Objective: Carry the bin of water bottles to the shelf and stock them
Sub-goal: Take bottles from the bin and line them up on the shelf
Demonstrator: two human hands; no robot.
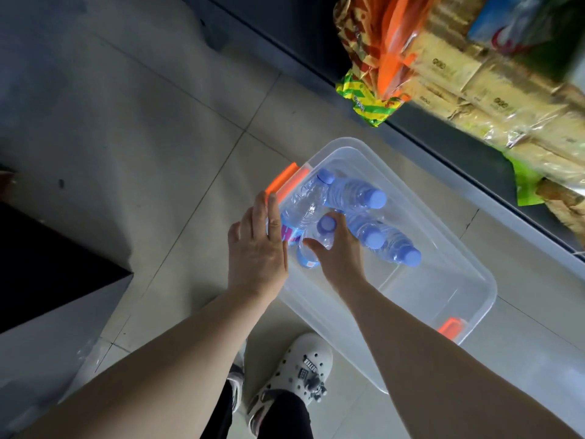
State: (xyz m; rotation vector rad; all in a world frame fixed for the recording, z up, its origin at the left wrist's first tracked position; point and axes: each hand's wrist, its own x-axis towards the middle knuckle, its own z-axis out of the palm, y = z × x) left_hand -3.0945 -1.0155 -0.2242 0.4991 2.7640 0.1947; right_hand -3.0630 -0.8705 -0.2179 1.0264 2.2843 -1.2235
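Right hand (340, 248) inside clear plastic bin (443, 280), fingers curled round a clear blue-capped water bottle (323, 231). Left hand (256, 248) flat, fingers straight, at bin's 9 o'clock rim by orange latch (283, 180). Bin on tiled floor (142, 137) (more bottles inside); packaged-goods shelf (474, 74) at 2 o'clock.

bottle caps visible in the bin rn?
4 blue caps: one near the orange latch, one right of it, one beside the right hand, one farthest right. A fifth, paler cap sits under that hand; more may be hidden.

Hands (297, 248) among bottles (357, 198) in bin (459, 280)
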